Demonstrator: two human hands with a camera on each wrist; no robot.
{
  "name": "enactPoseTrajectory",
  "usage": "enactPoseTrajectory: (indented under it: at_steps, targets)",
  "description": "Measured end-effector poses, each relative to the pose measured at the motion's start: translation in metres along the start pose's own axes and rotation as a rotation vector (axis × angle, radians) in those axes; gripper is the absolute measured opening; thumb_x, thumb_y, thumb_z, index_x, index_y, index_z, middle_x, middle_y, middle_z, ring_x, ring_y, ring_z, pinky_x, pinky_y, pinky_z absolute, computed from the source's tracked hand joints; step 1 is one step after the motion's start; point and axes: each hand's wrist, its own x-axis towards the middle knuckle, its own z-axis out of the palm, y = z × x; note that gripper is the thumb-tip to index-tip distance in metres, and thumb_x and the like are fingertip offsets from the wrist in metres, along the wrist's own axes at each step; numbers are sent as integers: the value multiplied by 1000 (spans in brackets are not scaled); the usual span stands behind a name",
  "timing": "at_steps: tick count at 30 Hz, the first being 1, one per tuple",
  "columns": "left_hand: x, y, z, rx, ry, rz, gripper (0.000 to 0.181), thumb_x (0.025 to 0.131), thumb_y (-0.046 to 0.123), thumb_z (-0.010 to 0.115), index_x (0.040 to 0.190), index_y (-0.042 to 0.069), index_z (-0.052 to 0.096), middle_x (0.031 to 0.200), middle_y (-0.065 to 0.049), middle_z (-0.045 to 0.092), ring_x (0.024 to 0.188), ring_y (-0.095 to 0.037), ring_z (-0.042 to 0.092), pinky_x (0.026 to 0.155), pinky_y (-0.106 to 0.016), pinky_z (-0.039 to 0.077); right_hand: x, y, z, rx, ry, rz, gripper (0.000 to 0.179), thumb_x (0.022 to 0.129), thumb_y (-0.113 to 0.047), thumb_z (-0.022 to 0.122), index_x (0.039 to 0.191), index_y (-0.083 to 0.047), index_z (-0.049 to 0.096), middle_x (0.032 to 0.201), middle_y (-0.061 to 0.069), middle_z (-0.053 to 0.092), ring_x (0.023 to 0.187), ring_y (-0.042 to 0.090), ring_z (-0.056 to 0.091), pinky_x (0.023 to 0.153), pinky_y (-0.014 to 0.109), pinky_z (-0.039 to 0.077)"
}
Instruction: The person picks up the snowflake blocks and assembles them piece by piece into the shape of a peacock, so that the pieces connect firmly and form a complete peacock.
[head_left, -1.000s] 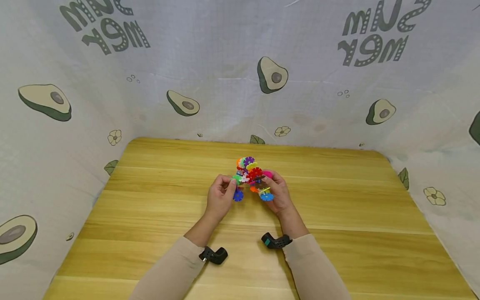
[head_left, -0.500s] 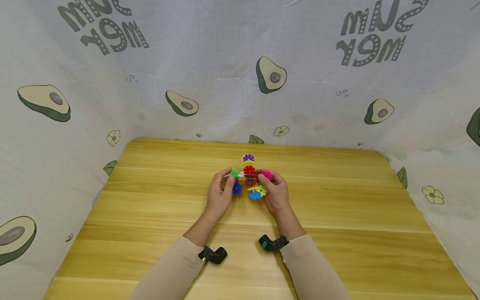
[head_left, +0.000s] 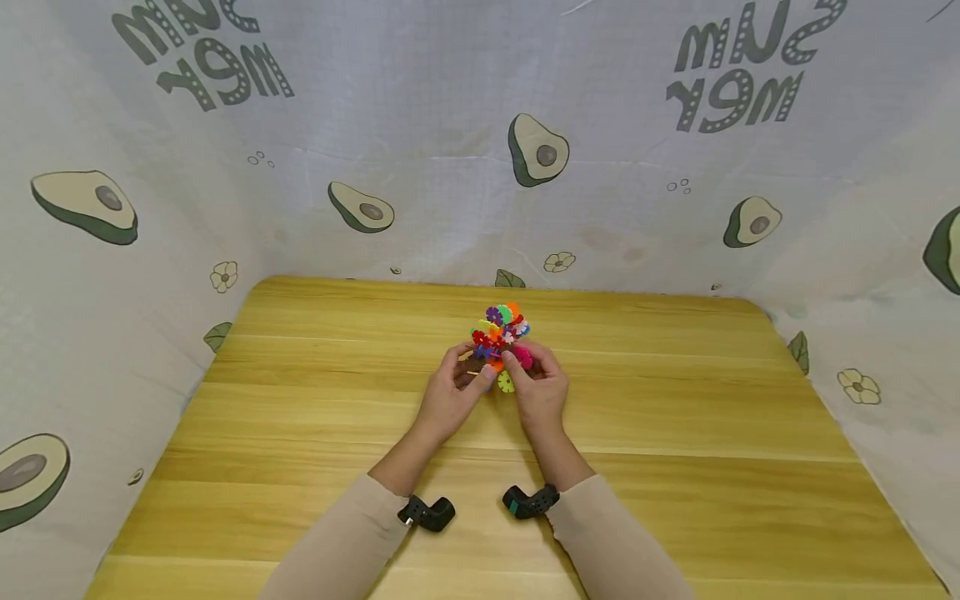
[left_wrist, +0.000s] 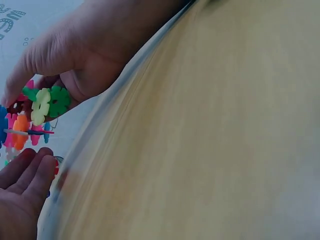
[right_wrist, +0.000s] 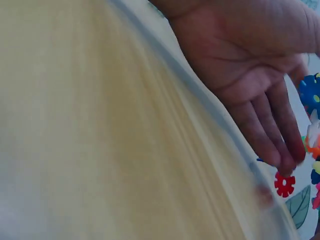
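Note:
A colourful model of interlocking notched plastic discs is held up between both hands over the middle of the table, in the head view. My left hand grips its left side, thumb in front, fingers curled behind near brown discs. Opposite it, my right hand pinches the right side, its thumb near a pink disc. Purple, green and orange discs top the model. In the left wrist view, pale green and green discs lie by my left palm. A red disc shows below the right fingertips in the right wrist view.
The wooden table spreads out beneath both arms. A white curtain printed with avocados and letters hangs behind the table and along its sides. Each wrist wears a black camera strap.
The disc model has been turned about, bringing its green and orange top discs round to the right. My left hand has shifted its grip from the green disc, and the hands are closer together.

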Motion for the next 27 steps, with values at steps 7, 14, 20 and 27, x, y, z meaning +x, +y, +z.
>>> enactPoseTrajectory:
  at_steps: [7, 14, 20, 27]
  targets:
    - [2, -1, -1, -115, 21, -57, 50, 96, 22, 70, 141, 9, 53, 123, -16, 64, 102, -16, 60, 84, -25, 54, -12, -2, 8, -48, -97, -135, 24, 82, 13, 76, 106, 13, 71, 110, 25, 66, 107, 8, 64, 96, 15, 56]
    - [5, -2, -6, -122, 31, -54, 54, 93, 14, 72, 143, 6, 55, 110, -11, 63, 92, -11, 56, 76, -18, 49, -13, -1, 4, -353, -212, -339, 25, 85, 4, 77, 109, -1, 78, 110, 19, 64, 104, 29, 62, 88, 13, 52]
    - [6, -2, -12, -107, 23, -60, 47, 92, 13, 73, 137, 5, 59, 99, -5, 62, 86, -11, 58, 73, -20, 51, -10, -1, 2, -527, -276, -478, 27, 83, -3, 80, 110, -4, 79, 109, 17, 64, 98, 29, 64, 79, 18, 53]
    - [9, -8, -15, -122, 49, -51, 44, 91, 10, 75, 133, 6, 63, 98, 0, 62, 87, -11, 57, 74, -19, 51, -11, -6, 4, -583, -321, -494, 31, 83, -5, 81, 114, -7, 78, 110, 15, 65, 100, 26, 66, 84, 29, 60]
